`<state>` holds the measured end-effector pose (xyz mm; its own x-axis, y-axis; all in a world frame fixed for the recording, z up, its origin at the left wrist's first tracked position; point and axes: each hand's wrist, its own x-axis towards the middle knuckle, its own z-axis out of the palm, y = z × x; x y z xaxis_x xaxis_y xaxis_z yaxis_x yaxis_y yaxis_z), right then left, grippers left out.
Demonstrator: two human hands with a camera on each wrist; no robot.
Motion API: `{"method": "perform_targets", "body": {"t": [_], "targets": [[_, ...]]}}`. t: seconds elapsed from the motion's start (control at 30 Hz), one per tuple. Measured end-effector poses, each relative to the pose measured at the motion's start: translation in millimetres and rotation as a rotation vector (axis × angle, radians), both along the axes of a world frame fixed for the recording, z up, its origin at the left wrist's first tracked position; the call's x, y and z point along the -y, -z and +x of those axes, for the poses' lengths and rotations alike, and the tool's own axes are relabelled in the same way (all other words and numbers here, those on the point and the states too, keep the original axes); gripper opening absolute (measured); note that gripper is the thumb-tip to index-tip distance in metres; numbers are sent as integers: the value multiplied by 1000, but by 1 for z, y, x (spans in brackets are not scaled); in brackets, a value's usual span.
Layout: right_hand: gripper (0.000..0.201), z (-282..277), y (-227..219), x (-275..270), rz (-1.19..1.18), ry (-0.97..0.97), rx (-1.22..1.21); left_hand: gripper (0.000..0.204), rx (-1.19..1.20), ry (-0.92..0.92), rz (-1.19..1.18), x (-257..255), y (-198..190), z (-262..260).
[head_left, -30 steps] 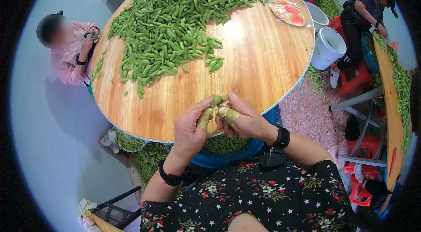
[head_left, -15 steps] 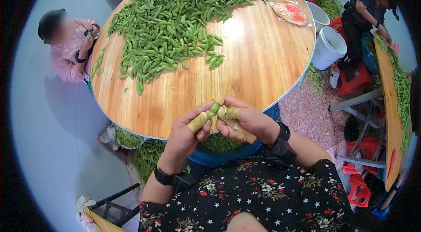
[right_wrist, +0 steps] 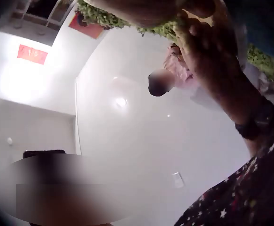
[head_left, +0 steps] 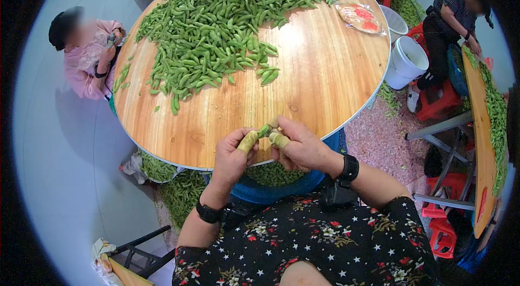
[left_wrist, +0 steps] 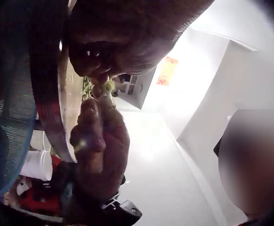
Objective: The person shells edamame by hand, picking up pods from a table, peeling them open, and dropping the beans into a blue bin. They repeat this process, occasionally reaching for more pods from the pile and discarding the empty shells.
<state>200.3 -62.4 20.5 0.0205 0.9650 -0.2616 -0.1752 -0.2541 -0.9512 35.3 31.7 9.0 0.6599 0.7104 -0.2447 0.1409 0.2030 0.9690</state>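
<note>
Over the near table edge, both hands meet at a green edamame pod [head_left: 264, 130]. My left hand [head_left: 232, 153] pinches it between its thumb and fingers. My right hand [head_left: 303, 148] has its thumb and index finger at the pod's right end, the other fingers curled beneath. Yellowish wraps cover both thumbs and the right index fingertip. In the left wrist view the fingertips of the two hands come together, the right hand [left_wrist: 101, 146] lower down. A big heap of edamame pods [head_left: 211, 42] lies on the round wooden table [head_left: 319, 69].
Below the table edge stands a blue basin [head_left: 260, 194] with shelled beans [head_left: 276, 175]. A plastic-wrapped packet [head_left: 361, 18] lies at the table's right. White buckets [head_left: 403, 67] stand beside it. One person in pink [head_left: 84, 64] sits left, another [head_left: 452, 12] works right at a second table [head_left: 479, 123].
Both hands have dropped slightly toward the body, staying together at the pod. The right hand's lower fingers spread half a second ago and are curled in now. The heap looks the same.
</note>
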Motion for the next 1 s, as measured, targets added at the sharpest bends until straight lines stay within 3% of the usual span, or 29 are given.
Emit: {"method": "perform_targets", "body": {"t": [0.03,0.07,0.1,0.17,0.2,0.27,0.3,0.37,0.8,0.97,1.0], "targets": [[19,4,1,0,81,-19,239,11,-14,1,-25,0,0,0],[22,6,2,-1,163,-40,476,11,-33,7,285,-1,16,1],[22,5,2,-1,163,-43,477,11,-33,5,285,0,15,1],[25,4,3,-1,365,136,792,13,-108,27,890,1,8,4],[25,5,6,-3,367,134,793,18,-116,37,955,4,1,6],[25,6,12,-10,678,137,959,23,-107,65,1004,7,-6,6],[25,6,10,-12,691,131,956,29,-99,98,1052,8,-9,5],[25,4,8,-11,605,74,931,35,-93,109,1092,13,-15,4],[18,-1,11,-23,587,36,1111,23,-122,92,1079,7,-7,12],[21,6,19,-25,486,23,1079,13,-290,-25,1060,8,-25,-25],[21,8,17,-21,487,20,1074,13,-402,39,1023,5,-32,-42]]}}
